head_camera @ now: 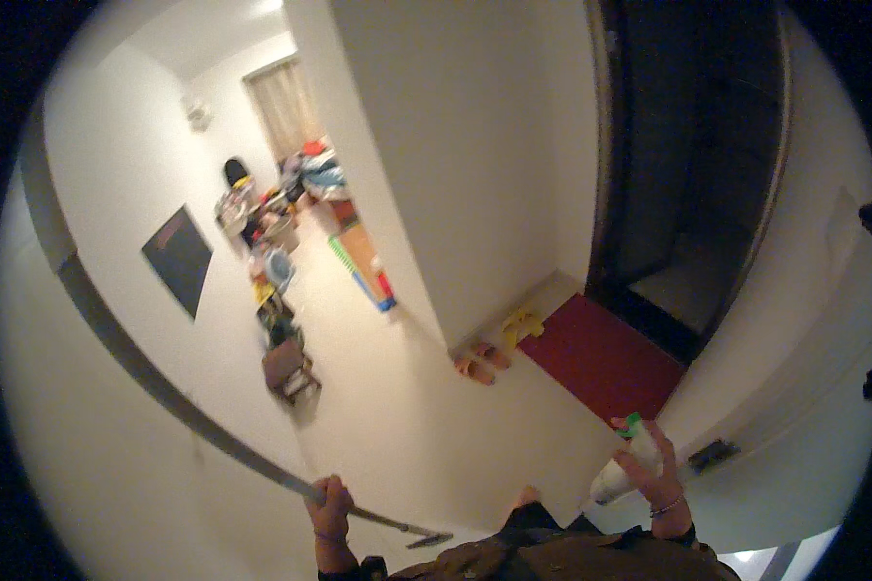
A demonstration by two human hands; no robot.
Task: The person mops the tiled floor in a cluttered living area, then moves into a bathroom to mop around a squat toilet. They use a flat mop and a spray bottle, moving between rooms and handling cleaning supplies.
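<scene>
At the lower left, my left hand (329,501) is closed around a long pole (163,381), which looks bent by the lens and runs up to the left edge. Below the hand the pole goes on to a flat, narrow head (430,540) close to the pale floor; its exact kind cannot be told. My right hand (654,468), with a beaded bracelet at its wrist, grips a white bottle (614,481) with a green top, held tilted at the lower right. One bare foot (529,495) shows between the hands.
A red mat (603,356) lies before a dark doorway (687,181). Yellow slippers (522,327) and brownish slippers (483,363) stand beside the wall corner (445,341). A small brown stool (288,367) and piled household items (261,218) line the left wall, near a dark wall panel (182,261).
</scene>
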